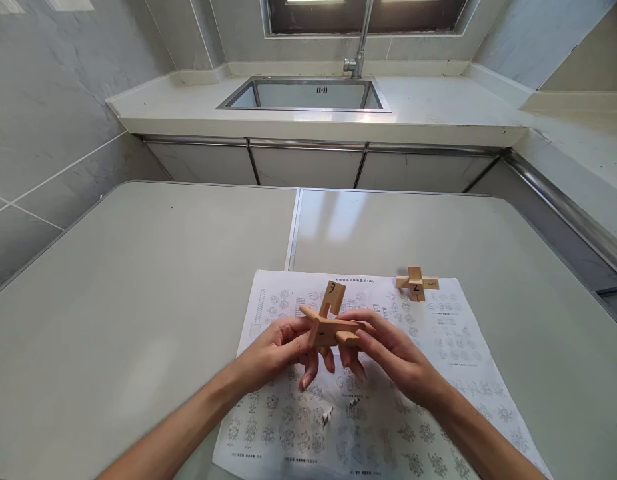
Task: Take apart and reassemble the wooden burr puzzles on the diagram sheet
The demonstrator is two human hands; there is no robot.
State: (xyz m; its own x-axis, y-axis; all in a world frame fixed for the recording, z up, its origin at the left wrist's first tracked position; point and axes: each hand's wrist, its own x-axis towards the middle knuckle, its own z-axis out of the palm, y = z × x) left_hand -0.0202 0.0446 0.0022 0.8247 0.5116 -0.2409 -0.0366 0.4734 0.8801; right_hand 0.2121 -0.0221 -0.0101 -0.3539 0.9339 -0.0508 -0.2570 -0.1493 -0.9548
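Between both hands, above a printed sheet (388, 373), is a cluster of interlocked wooden puzzle pieces (326, 331). One notched piece marked 3 (333, 298) sticks up out of it. My left hand (283, 347) grips the cluster's left side with thumb and fingers. My right hand (396, 350) pinches its right end. Some fingertips hang below the wood, and the underside of the cluster is partly hidden. At the sheet's upper right edge lies a second, cross-shaped wooden puzzle (416, 285) with a 2 on its middle; neither hand touches it.
The paper shows rows of line drawings and has small torn spots near its middle. It lies on a pale table (153, 300) with a seam down the centre. Beyond stand a counter (438, 100) with a sink (308, 81) and a tap (357, 63).
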